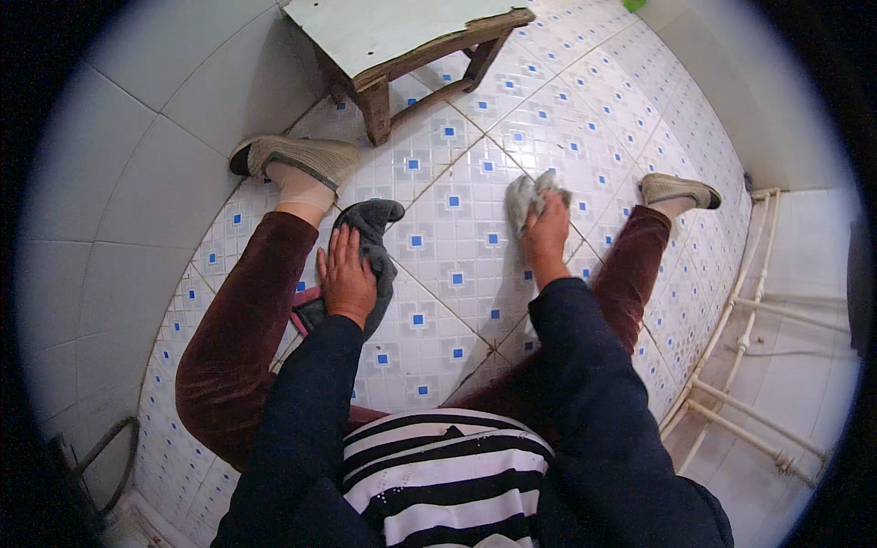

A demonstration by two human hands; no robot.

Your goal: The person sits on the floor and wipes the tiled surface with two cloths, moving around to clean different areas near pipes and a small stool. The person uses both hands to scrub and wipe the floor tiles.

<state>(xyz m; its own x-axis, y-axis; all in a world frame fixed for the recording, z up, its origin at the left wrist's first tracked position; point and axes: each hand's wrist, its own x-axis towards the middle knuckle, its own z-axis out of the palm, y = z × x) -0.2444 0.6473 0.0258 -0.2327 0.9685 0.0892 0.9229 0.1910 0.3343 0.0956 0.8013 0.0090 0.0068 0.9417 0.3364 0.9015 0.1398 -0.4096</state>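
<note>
My left hand [347, 279] lies flat with fingers extended on a crumpled dark grey cloth [379, 240], which rests on the floor beside my left leg. A pink-edged item [305, 301] pokes out to the left of that hand; most of it is hidden, so its kind is unclear. Farther right, my right hand [548, 236] grips a bunched light grey rag [522, 198] against the tiled floor [452, 202]. Dark specks dot the white tiles with their small blue squares.
A worn wooden stool [404, 41] with a pale top stands ahead. My shoes [301, 157] are planted wide apart. White pipes [743, 329] run low along the right wall; a grey-tiled wall [109, 185] borders the left. A dark curved handle [113, 459] shows at lower left.
</note>
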